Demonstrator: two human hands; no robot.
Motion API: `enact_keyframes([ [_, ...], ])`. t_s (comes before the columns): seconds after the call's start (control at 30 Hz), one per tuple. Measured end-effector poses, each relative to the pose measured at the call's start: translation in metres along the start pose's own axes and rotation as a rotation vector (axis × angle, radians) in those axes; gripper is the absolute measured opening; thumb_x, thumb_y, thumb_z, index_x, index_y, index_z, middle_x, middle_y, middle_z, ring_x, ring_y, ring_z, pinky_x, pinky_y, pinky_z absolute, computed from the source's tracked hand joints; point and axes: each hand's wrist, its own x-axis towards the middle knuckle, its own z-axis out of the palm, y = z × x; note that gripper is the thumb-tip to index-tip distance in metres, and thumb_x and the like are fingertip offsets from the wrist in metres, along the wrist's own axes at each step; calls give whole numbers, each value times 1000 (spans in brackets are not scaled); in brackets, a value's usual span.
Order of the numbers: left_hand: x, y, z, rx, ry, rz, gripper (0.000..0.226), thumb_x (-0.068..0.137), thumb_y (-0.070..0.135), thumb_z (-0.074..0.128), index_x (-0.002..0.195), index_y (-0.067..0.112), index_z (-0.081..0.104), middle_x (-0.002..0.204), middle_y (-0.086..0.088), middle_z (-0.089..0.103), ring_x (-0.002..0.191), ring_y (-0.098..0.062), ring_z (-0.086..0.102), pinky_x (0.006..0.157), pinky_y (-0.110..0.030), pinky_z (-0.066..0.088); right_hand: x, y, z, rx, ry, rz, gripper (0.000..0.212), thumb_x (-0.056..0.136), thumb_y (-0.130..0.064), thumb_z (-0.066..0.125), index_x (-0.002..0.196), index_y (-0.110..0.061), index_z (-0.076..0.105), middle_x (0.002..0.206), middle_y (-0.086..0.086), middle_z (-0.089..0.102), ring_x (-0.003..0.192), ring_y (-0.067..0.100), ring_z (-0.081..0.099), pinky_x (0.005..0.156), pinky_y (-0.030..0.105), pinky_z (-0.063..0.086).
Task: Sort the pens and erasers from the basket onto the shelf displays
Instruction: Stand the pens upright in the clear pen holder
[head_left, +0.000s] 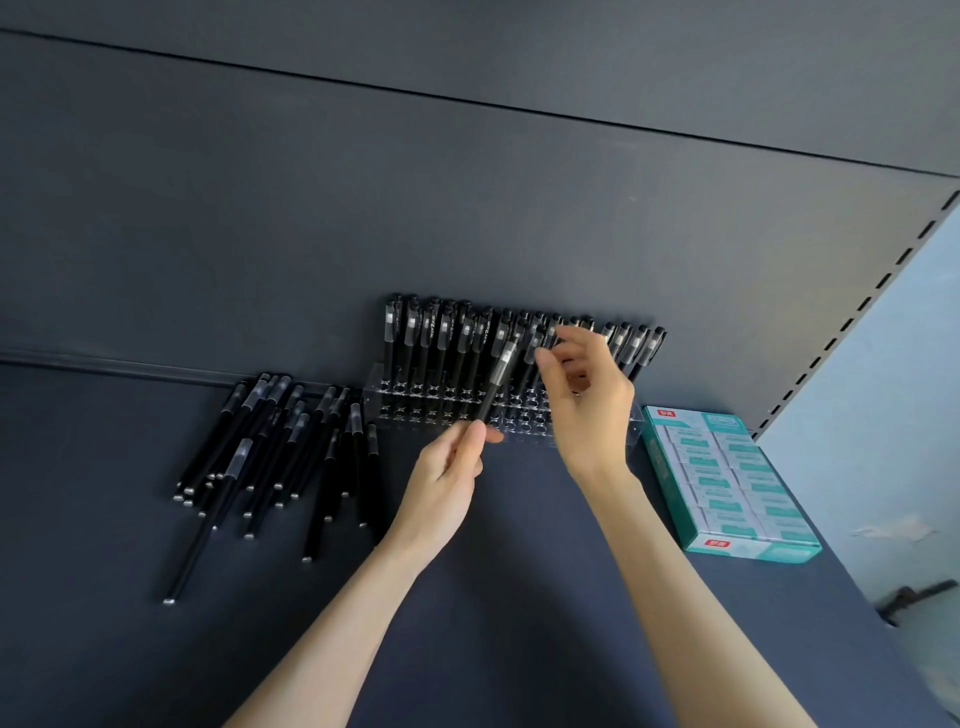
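Loose pens (260, 447) lie at left. The left hand (447, 478) pinches one pen (497, 379), tilted over the clear rack (405, 410). The right hand (582, 395) curls among the racked pens (441, 338), grip indeterminable. Slanted insertion may topple neighbours.

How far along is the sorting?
Done: standing pens fill the back rows of the holder; the eraser box sits to its right. In hand: the left hand grips one pen, the right hand reaches among the standing ones. Left: the loose pens piled beside the holder, whose front holes are empty.
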Motion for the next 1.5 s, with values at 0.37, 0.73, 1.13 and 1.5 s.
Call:
enact_keyframes([
  [0.37, -3, -2, 4, 27, -117, -5, 27, 100, 29, 43, 99, 16, 66, 56, 6, 32, 47, -6, 29, 47, -14, 27, -16, -9, -11, 294, -162, 172, 31, 81, -3, 70, 107, -17, 61, 78, 0, 62, 69, 14, 65, 71, 28, 56],
  [0.73, 29, 8, -51, 496, 444, 111, 75, 77, 35, 76, 135, 4, 41, 136, -9, 33, 131, -23, 30, 107, -31, 28, 22, -13, -24, 85, 150, 11, 28, 84, -6, 67, 105, -24, 60, 82, -5, 63, 67, 9, 57, 70, 16, 46],
  [1.13, 52, 3, -59, 499, 348, 48, 82, 78, 38, 75, 141, 3, 37, 143, -12, 41, 131, -27, 40, 107, -37, 35, 35, 3, -10, -84, 127, -78, 26, 85, -3, 63, 110, -12, 63, 87, -4, 61, 68, -6, 54, 69, 5, 41],
  [1.5, 52, 2, -59, 520, 380, 72, 79, 77, 38, 76, 138, 1, 42, 135, -15, 48, 125, -28, 46, 102, -37, 39, 18, 23, 1, -240, 16, -156, 26, 86, 3, 60, 110, -4, 64, 90, 4, 58, 77, 11, 54, 76, 36, 52],
])
